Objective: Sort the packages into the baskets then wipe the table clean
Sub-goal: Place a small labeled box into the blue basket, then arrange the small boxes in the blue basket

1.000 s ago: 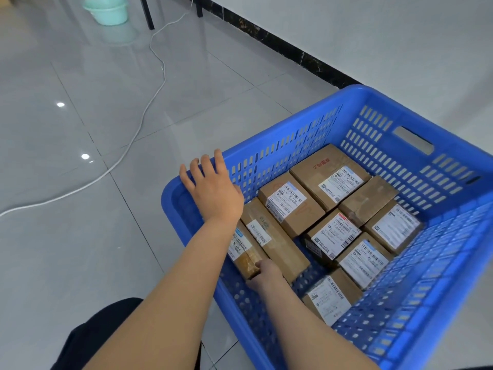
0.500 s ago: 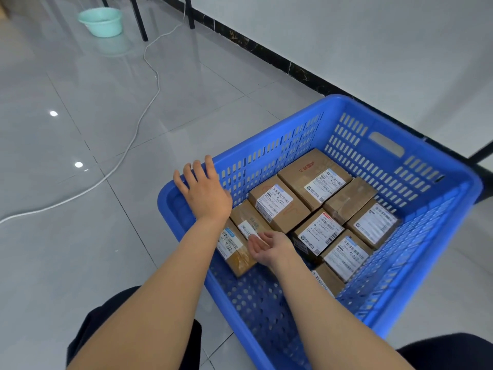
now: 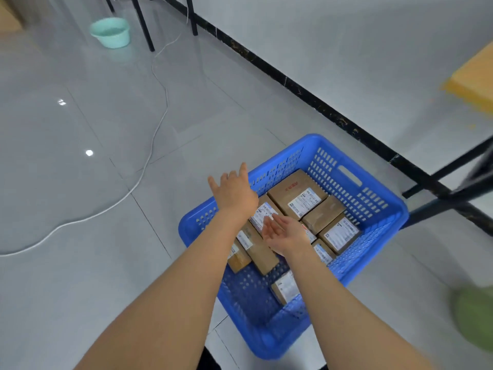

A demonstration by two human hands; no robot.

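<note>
Head view: empty hands over a part-filled basket

Well left of basket (image 3: 269, 343), on floor (image 3: 80, 289): white cable (image 3: 149, 161), trailing off toward a mint tub (image 3: 110, 32) far beyond basket's left corner. Above basket's left rim: left hand (image 3: 234, 192), fingers spread wide, holding nothing; contact with the plastic impossible to tell. Inside basket: packages (image 3: 298, 194), brown cartons with white labels, packed edge to edge along far side and left wall, one more alone by near wall, bare perforated bottom between. Over basket's middle, above those packages: right hand (image 3: 286, 232), palm turned inward, fingers straight and loose, holding nothing. Just beside basket's right corner: black table legs (image 3: 440, 188); higher and further right, a yellow tabletop (image 3: 474, 76) edge. Near right of basket, at frame edge: a green blur (image 3: 474, 316), too smeared to name.

Judged stage: sorting well along for this basket, wiping not yet begun, no cloth in sight. Count of packages outside basket: impossible to tell.

Possible trouble from here: catching a foot on cable when stepping round basket's left side; bumping basket or a shin against table legs when turning right; dropping further cartons onto packed ones instead of into bare gap, leaving a tilted pile prone to sliding.
</note>
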